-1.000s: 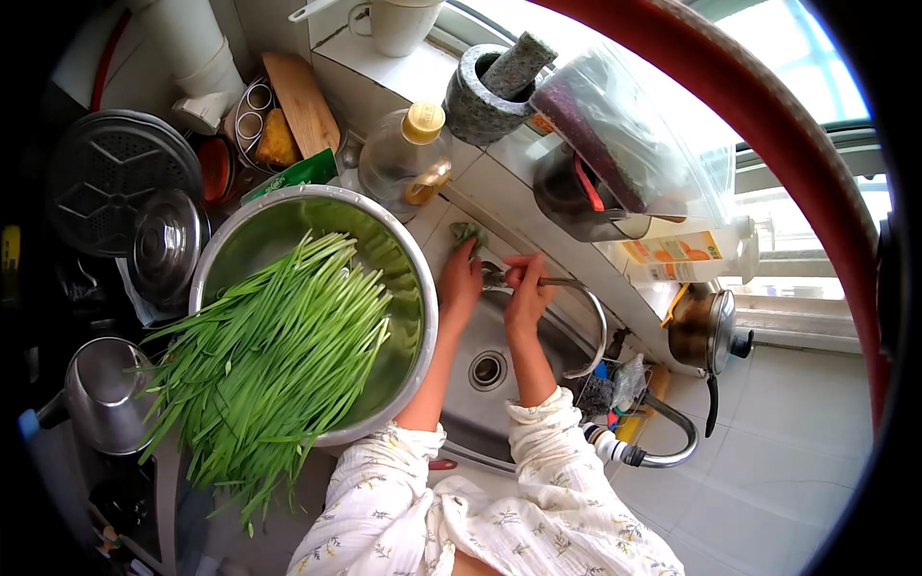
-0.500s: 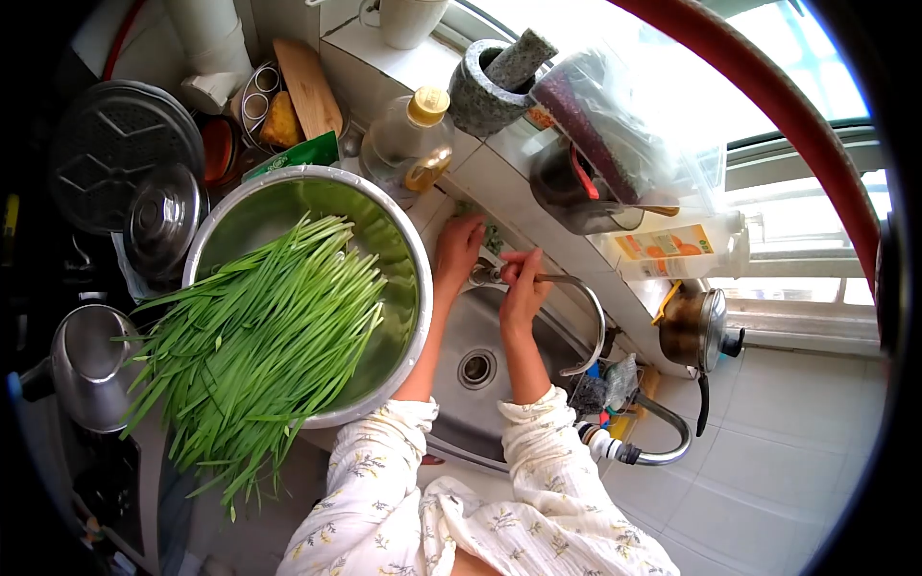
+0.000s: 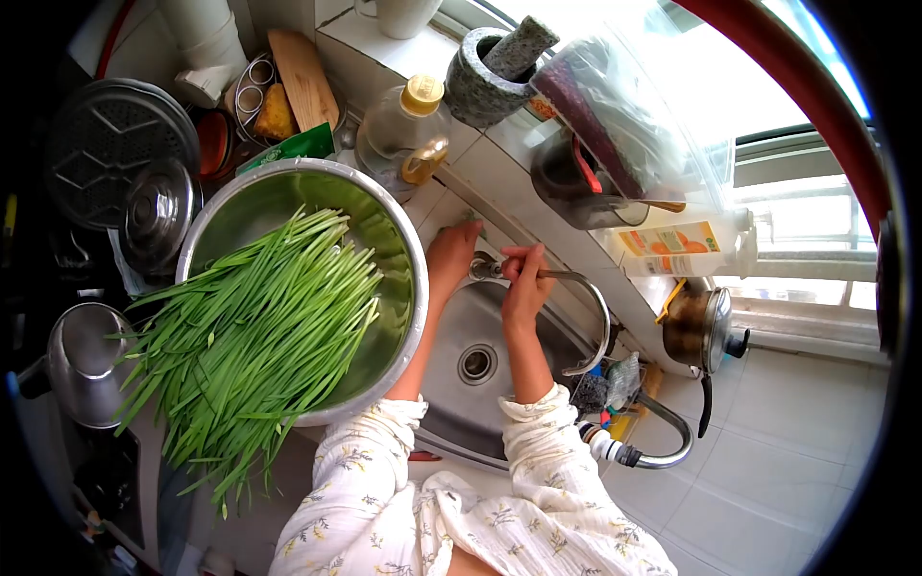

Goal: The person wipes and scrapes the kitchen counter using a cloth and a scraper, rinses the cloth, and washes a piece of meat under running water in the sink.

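Observation:
My left hand [image 3: 455, 252] is at the tiled ledge behind the sink [image 3: 451, 389], its fingers closed over a greenish cloth [image 3: 477, 227] that is mostly hidden. Beside it, my right hand [image 3: 523, 283] has its fingers curled round the metal faucet [image 3: 591, 298] near its base. Left of my forearms stands a large steel bowl [image 3: 416, 317], heaped with long green stalks [image 3: 259, 336] that hang over its near left rim. The drain [image 3: 477, 365] shows between my arms.
A clear bottle with a yellow cap [image 3: 399, 134] and a stone mortar [image 3: 490, 82] stand behind the sink. Right are an orange-labelled bottle [image 3: 677, 245], a lidded pot [image 3: 696, 328] and a curved pipe [image 3: 667, 446]. A steel kettle [image 3: 86, 360] and lid [image 3: 158, 216] are left.
My left hand has shifted slightly along the ledge, and less of the cloth shows. My right hand stays at the faucet. The whole view has moved a little.

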The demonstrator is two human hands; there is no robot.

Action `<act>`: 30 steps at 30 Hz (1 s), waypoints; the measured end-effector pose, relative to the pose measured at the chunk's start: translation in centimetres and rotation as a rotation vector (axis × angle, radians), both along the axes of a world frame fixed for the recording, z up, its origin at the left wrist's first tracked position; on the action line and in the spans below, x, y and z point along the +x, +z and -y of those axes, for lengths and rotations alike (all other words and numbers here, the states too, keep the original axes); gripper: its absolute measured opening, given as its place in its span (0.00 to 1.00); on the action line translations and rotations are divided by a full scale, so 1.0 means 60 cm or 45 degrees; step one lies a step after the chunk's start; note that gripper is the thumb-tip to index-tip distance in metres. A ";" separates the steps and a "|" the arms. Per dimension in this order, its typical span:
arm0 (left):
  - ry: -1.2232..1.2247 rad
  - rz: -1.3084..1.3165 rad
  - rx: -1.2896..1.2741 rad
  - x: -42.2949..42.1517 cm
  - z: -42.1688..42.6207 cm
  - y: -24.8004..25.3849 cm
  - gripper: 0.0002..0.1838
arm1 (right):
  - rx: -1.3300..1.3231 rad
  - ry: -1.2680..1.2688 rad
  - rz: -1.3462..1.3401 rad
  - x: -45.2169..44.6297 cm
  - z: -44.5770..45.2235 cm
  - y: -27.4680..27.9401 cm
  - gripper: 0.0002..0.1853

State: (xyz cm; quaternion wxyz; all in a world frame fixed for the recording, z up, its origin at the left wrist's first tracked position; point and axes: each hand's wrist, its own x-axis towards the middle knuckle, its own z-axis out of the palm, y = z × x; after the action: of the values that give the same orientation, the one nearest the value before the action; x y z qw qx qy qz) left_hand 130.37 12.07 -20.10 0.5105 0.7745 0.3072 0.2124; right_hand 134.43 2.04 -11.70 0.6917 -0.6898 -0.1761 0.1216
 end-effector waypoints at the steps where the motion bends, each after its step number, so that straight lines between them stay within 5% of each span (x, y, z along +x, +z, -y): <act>1: 0.063 0.022 0.042 -0.008 0.003 0.006 0.15 | -0.002 0.001 -0.004 -0.001 0.000 0.002 0.28; 11: 0.241 -0.171 0.500 -0.162 0.072 0.023 0.11 | -0.002 -0.005 0.001 -0.002 0.000 0.004 0.27; 23: 0.104 -0.246 0.467 -0.382 0.143 0.016 0.24 | 0.007 0.027 0.062 0.001 -0.011 -0.012 0.27; 27: 0.074 -0.404 0.196 -0.464 0.161 0.020 0.15 | 0.000 0.019 0.037 0.002 -0.008 -0.011 0.26; 30: -0.001 -0.444 0.368 -0.532 0.173 0.030 0.10 | -0.017 0.021 0.066 0.008 -0.010 -0.021 0.26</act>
State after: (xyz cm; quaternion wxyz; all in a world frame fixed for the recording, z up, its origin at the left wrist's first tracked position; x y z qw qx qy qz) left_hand 98.46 1.68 -18.33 0.3335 0.8648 0.3568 0.1167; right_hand 134.91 2.62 -12.95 0.6812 -0.6958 -0.1990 0.1106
